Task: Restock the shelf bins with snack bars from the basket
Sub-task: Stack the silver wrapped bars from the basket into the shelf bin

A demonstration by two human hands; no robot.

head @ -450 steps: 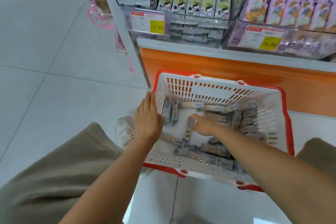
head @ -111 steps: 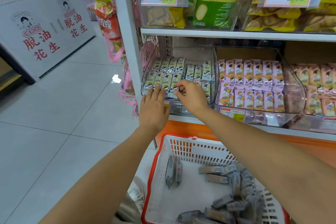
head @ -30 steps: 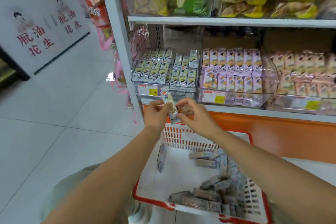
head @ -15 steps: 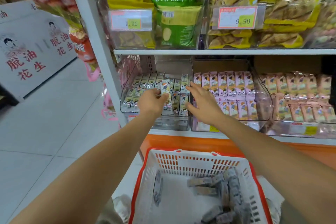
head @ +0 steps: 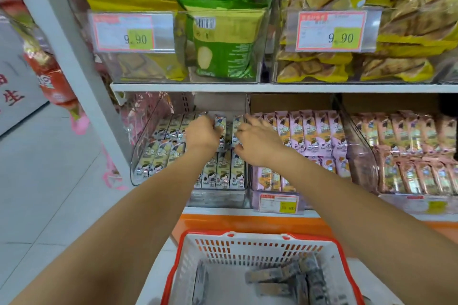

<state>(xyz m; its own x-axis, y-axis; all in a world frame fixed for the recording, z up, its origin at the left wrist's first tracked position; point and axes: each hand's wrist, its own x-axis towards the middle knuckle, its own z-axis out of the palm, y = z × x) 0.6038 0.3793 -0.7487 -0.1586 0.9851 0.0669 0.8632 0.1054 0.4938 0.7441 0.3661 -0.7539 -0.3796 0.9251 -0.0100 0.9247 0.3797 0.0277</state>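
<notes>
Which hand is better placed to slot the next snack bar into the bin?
Left: the left hand grips a snack bar over the bin; the right hand, fingers spread, holds nothing.

Shop; price tags [head: 331,31]; snack bins [head: 145,141]

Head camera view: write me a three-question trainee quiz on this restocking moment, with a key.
1. True or false: the red-rimmed basket is empty.
2. The left hand and right hand reach into which bin? A) the leftmost clear bin on the lower shelf; B) the pink-bar bin; C) the upper bin of yellow bags.
3. Which hand grips a snack bar?
Key: 1. False, grey wrapped bars lie in it. 2. A. 3. The left hand; the right hand only touches the neighbouring bars with spread fingers.
</notes>
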